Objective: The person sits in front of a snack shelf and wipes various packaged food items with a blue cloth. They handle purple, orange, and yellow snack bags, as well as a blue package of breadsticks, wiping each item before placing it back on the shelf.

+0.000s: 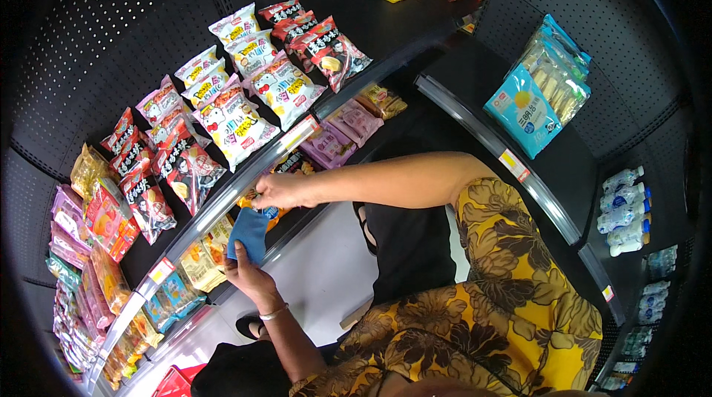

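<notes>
My left hand (247, 276), with a bracelet on its wrist, holds a flat piece of blue cloth (247, 236) between thumb and fingers. My right hand (282, 190) reaches under the front edge of the upper shelf, its fingers curled on an orange and blue snack bag (275, 220) on the lower shelf. The blue cloth lies just in front of that bag and partly covers it. Beside the right hand is a dark snack bag (295, 162), then purple packets (328, 145). Cream and yellow packets (203, 263) stand on the other side of the cloth.
Rows of white and red snack bags (236, 122) stand on the black upper shelf above my hands. Its metal price rail (222, 188) runs close over them. A side shelf at right holds blue packets (525, 110) and bottles (626, 211). A red basket (177, 380) is at the lower left.
</notes>
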Motion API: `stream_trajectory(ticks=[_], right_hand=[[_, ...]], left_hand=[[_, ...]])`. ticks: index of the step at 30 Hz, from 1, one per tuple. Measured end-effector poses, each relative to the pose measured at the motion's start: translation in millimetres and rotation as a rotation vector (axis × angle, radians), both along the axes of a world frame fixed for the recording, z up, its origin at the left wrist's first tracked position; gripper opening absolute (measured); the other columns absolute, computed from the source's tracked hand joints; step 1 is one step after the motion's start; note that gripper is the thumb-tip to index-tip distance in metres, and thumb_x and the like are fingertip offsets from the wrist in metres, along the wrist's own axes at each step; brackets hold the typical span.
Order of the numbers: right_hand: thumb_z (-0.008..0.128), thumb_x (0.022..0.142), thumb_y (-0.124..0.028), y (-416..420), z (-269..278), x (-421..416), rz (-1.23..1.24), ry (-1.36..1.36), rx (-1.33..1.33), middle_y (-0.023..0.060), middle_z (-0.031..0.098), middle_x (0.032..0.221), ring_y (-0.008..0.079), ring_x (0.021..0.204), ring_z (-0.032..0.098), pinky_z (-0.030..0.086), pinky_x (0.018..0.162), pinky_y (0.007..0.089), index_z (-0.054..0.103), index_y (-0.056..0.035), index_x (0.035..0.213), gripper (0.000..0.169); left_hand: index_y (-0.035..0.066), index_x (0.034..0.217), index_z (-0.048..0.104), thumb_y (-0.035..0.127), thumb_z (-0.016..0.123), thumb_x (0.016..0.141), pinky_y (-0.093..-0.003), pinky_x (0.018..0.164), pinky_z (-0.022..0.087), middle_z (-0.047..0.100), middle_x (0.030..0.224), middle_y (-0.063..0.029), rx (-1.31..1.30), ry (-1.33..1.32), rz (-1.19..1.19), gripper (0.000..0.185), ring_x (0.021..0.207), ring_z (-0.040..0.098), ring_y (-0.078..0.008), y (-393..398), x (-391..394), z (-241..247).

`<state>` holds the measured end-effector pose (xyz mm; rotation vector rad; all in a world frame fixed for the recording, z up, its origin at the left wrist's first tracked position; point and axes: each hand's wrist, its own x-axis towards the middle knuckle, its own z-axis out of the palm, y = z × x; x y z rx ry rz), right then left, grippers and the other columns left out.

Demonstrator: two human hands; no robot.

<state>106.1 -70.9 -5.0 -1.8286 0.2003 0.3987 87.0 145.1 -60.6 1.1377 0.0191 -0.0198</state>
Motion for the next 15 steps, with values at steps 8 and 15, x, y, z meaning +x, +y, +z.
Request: stream_trajectory(ticks=[8,15], right_hand=[[0.074,0.085,-0.041,33.7,-5.6,-29.7,-0.006,0.023,0.304,0.0169,0.065,0.103,0.0273,0.094,0.062,0.050,0.082,0.0425,0.061,0.0065,0.109,0.054],[0.060,0.081,-0.006,24.0,-4.3,-18.3,-0.063,-0.056,0.115,0.0148,0.067,0.092,0.0200,0.086,0.063,0.050,0.076,0.0330,0.066,0.0029,0.110,0.030]], left_hand=[[-0.003,0.117,0.060,0.005,0.069,0.091,-0.0264,0.086,0.047,0.064,0.109,-0.0068,0.250,-0.246,-0.255,0.028,0.094,0.059,-0.0110,-45.1,-47.1,29.6],[0.001,0.108,0.064,0.010,0.065,0.095,-0.0200,0.078,0.043,0.066,0.097,-0.0009,0.210,-0.159,-0.153,0.016,0.087,0.055,-0.0061,-29.5,-32.2,19.5]])
